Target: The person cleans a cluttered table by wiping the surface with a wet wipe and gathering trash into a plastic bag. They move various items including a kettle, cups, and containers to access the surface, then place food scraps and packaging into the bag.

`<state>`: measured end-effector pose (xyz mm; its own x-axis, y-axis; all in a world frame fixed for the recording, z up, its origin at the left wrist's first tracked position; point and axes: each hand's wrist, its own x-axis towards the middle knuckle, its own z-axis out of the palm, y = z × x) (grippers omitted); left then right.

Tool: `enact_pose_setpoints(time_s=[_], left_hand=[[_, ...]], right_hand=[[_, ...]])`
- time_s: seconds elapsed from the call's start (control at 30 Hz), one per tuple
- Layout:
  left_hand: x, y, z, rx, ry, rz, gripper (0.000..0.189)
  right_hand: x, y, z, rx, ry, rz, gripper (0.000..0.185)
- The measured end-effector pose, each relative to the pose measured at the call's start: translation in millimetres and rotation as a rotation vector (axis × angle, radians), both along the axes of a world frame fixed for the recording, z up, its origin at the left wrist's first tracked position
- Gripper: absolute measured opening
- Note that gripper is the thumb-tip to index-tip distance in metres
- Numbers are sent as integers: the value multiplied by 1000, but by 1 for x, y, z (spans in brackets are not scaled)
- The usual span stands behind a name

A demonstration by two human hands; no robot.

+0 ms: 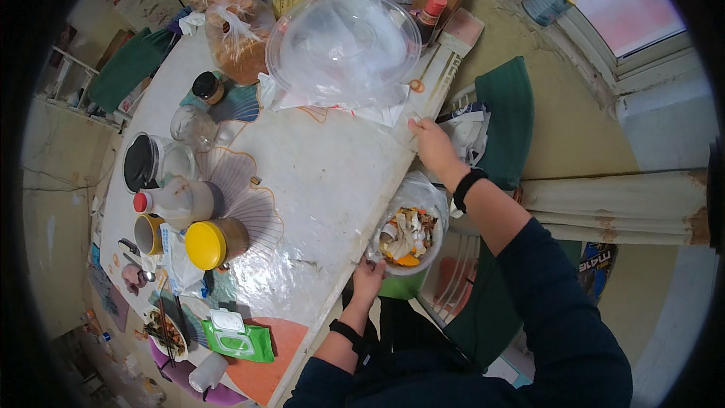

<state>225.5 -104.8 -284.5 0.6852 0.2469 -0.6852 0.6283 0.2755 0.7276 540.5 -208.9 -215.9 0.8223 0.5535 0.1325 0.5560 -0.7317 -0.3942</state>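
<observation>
My left hand is at the table's near edge, its fingers curled at the rim of a lined waste bin full of food scraps and crumpled tissue. Farther along that edge, my right hand has its fingers bent at the corner of the clear film on the patterned table; whether it pinches the film cannot be told. A small brown bit lies on the tabletop. Beyond my right hand, a large clear plastic bowl rests on white paper or plastic.
Several jars and bottles, among them a yellow-lidded jar, stand at the left. Green wet wipes lie near a plate of food with chopsticks. Bagged bread and a red-capped sauce bottle stand beyond. Green-covered chairs flank the bin.
</observation>
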Motion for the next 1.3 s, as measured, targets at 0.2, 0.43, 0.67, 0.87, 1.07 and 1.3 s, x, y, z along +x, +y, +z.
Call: enact_pose_setpoints(time_s=[0.2, 0.43, 0.67, 0.87, 1.07, 1.3], left_hand=[[10, -3, 8, -62, -60, 35, 41], [10, -3, 10, -73, -21, 37, 44], [8, -1, 14, -2, -4, -12, 41], [12, -1, 12, -26, -17, 18, 39], [8, -3, 8, -40, -46, 32, 40], [3, -3, 3, -26, -38, 26, 42]], right_hand=[[-53, -26, 42, 5, 346, 102, 26], [16, -14, 52, 87, 60, -13, 32], [-26, -13, 15, 38, 72, 84, 29], [-17, -22, 64, -100, 279, 45, 27], [34, 35, 16, 78, 46, -220, 27], [-28, 70, -13, 99, 155, -169, 34]])
